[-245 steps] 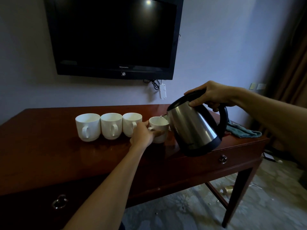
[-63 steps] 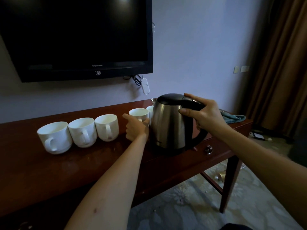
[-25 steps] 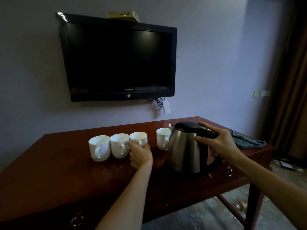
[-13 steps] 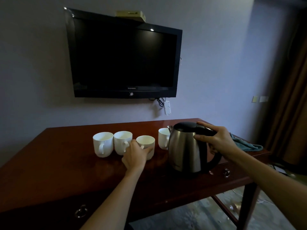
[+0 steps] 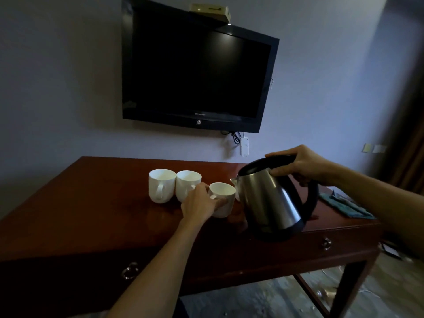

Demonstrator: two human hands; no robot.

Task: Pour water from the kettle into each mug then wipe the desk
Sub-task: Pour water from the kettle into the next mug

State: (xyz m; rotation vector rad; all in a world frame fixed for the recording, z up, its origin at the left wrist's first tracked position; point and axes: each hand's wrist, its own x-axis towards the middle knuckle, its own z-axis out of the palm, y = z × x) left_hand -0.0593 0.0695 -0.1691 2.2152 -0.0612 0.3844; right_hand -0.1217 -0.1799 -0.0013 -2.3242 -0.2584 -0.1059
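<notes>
A left hand [image 5: 199, 204] grasps a white mug [image 5: 222, 199] on the dark wooden desk [image 5: 96, 203]. Beside it, the right hand [image 5: 305, 165] grips a tilted steel kettle [image 5: 268, 200], apparently lifted. Two more mugs [image 5: 160, 185] stand behind; a cloth [image 5: 344, 206] lies far right.

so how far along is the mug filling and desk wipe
Done: cannot tell which mugs hold water. In hand: right hand tilts the kettle toward the mug the left hand steadies; no stream visible. Left: two mugs beside it, then wiping; cloth lies untouched.
</notes>
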